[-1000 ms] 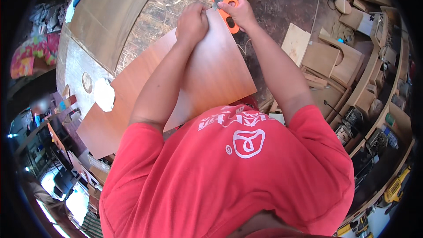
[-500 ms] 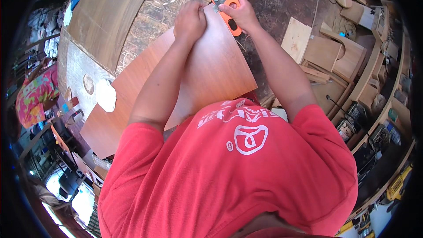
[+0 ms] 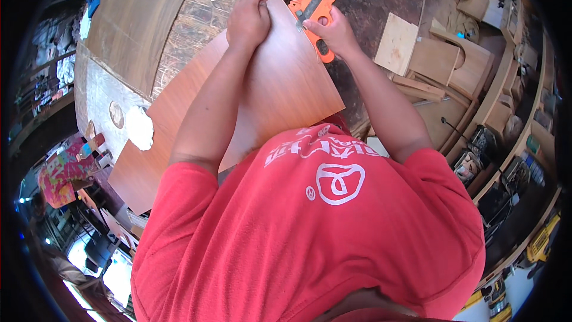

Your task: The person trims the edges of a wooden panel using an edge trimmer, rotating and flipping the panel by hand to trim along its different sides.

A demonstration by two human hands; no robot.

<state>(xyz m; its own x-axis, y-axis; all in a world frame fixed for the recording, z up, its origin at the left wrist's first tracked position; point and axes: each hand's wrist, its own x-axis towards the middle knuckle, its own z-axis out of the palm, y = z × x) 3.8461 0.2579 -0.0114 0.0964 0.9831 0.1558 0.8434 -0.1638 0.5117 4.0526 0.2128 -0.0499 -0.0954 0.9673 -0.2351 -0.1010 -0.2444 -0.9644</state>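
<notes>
A wood-grain board (image 3: 298, 77) with a reddish-brown face lies tilted before me, running from the far middle to the lower left. My left hand (image 3: 248, 21) is closed over its far edge, close to the far corner; the fingertips are hidden behind it. In my right hand (image 3: 337, 33) is an orange edge trimmer (image 3: 322, 3), a flat hand tool with a metal plate and finger holes. The thumb presses on its face, and the tool sits against the board's right edge, just below the far corner.
Beyond the board is a worn worktable (image 3: 205, 15) with a large brown sheet (image 3: 140, 12) on it. A white wad (image 3: 140, 128) lies at the left. Wood offcuts (image 3: 397, 43) and shelves (image 3: 539, 137) fill the right. A person in patterned clothing (image 3: 59, 176) is at far left.
My right hand has slid the edge trimmer toward me along the board's right edge. My left hand and the board's far corner have shifted slightly left and away.
</notes>
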